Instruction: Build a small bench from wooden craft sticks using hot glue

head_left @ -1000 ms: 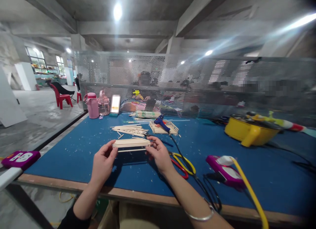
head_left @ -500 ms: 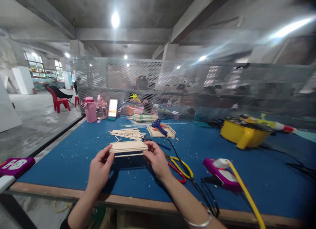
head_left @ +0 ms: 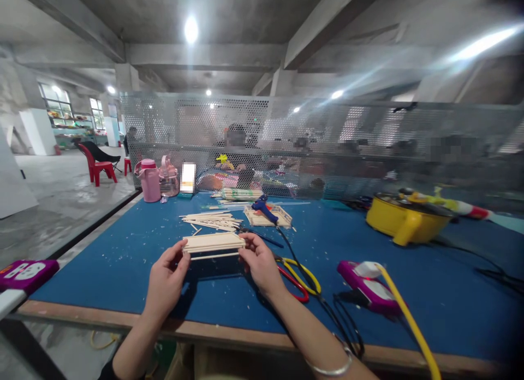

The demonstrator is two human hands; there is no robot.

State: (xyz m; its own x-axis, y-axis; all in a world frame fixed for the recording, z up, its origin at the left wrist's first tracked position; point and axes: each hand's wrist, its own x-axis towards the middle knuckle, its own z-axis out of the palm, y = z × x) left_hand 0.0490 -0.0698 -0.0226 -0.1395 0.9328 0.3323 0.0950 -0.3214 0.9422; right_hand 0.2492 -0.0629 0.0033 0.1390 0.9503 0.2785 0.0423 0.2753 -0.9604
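At the far left, a purple power strip (head_left: 28,276) sits by the edge of the blue counter (head_left: 118,265). Next come a pink kettle (head_left: 150,180), a clear pink bottle (head_left: 169,182) beside it and a phone (head_left: 188,178) propped upright.

The left hand (head_left: 167,273) pinches the left end of the panel (head_left: 213,241) between thumb and fingers. The panel, made of pale sticks with one stick running apart along its near side, is held above the counter between the two hands. Beyond it lie loose sticks (head_left: 213,221), then a pack (head_left: 241,194). Right of these, a blue glue gun (head_left: 266,211) rests on a stick frame (head_left: 254,219).

The right hand (head_left: 261,265) pinches the panel's right end, thumb nearest the wearer. Just beside that wrist lies a red-and-yellow handled tool (head_left: 304,300); farther right are a second strip (head_left: 368,290) with a yellow cord (head_left: 403,309) and a yellow pot (head_left: 403,219).

Compared with a second ago, everything sits slightly farther left and lower, probably from a small head movement, and the panel shows more of its broad face. Against half a second ago, hardly anything differs. Both grips are unchanged, so I judge that the panel is being held steady, neither worked on nor set down.
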